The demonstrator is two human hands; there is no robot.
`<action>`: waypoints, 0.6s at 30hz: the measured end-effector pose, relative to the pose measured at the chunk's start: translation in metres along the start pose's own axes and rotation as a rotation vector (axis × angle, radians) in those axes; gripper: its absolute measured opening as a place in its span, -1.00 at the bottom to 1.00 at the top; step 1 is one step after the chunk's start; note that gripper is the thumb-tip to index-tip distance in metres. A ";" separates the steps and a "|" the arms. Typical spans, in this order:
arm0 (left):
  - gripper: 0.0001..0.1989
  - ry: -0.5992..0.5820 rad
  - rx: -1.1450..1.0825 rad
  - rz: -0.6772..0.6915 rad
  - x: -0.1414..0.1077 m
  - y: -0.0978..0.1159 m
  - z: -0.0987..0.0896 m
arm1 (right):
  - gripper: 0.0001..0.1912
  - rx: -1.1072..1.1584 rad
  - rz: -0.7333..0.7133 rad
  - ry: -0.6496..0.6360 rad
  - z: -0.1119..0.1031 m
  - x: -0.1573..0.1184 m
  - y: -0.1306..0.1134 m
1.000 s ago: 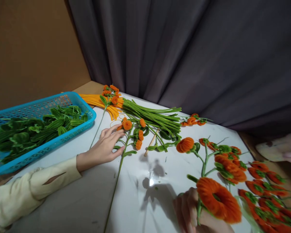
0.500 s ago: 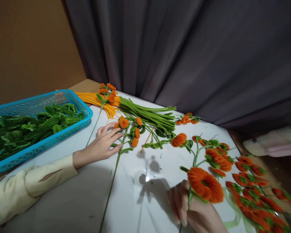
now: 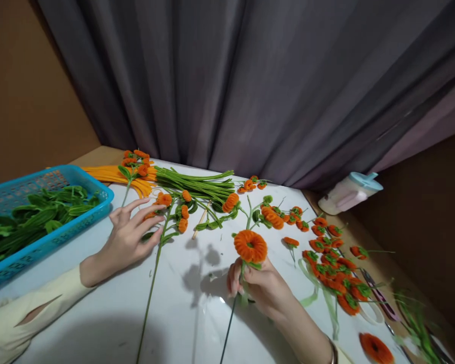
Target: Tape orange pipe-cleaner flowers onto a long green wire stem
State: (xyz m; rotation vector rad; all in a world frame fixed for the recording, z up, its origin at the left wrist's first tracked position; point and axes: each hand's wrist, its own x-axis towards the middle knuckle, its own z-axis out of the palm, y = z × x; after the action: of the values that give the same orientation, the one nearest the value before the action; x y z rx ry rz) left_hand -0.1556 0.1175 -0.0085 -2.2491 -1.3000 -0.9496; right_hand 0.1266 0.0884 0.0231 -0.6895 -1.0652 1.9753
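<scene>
My right hand is closed round the stem of an upright flower spray, which bears orange fuzzy blooms and green leaves; its thin dark stem runs down below the fist. At the left, my left hand has its fingers spread. Its fingertips reach the blooms of a second spray lying on the white table, whose long green stem runs toward the near edge. Whether those fingertips press on the blooms is unclear.
A blue basket of green leaves stands left. Orange strips and green stems lie at the back. Loose orange flowers, pliers and white tape lie right. A cup stands before the curtain.
The view has turned right, showing more of the table's right side. My right hand has moved the held spray away from the camera. My left hand stays beside the lying spray, fingers spread.
</scene>
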 end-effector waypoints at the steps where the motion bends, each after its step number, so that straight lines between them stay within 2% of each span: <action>1: -0.89 -0.007 -0.038 -0.010 0.004 0.007 -0.006 | -0.69 -0.005 -0.003 0.013 0.001 0.000 -0.001; 3: -0.92 -0.059 -0.167 -0.049 0.009 0.026 -0.018 | -0.69 -0.021 -0.003 0.048 0.002 -0.002 -0.003; 5: -0.92 -0.212 -0.376 -0.044 0.011 0.049 -0.031 | -0.69 -0.053 -0.001 0.075 0.004 -0.003 -0.006; 7: -0.80 -0.382 -0.569 -0.002 0.011 0.072 -0.040 | -0.71 -0.087 -0.008 0.083 0.006 -0.004 -0.009; 10: -0.56 -0.537 -0.665 0.063 0.010 0.100 -0.045 | -0.73 -0.115 -0.027 0.092 0.009 -0.005 -0.012; 12: -0.51 -0.557 -0.717 0.067 0.014 0.109 -0.043 | -0.73 -0.129 -0.041 0.108 0.011 -0.006 -0.012; 14: -0.58 -0.512 -0.775 -0.019 0.023 0.111 -0.039 | -0.73 -0.150 -0.059 0.126 0.012 -0.007 -0.012; 18: -0.76 -0.443 -0.895 -0.390 0.046 0.109 -0.031 | -0.74 -0.230 -0.089 0.153 0.014 -0.011 -0.013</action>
State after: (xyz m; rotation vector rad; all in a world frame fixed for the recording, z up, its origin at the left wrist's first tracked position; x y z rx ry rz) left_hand -0.0567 0.0718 0.0480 -3.0662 -1.7992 -1.4403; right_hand 0.1269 0.0777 0.0421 -0.8854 -1.2185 1.7114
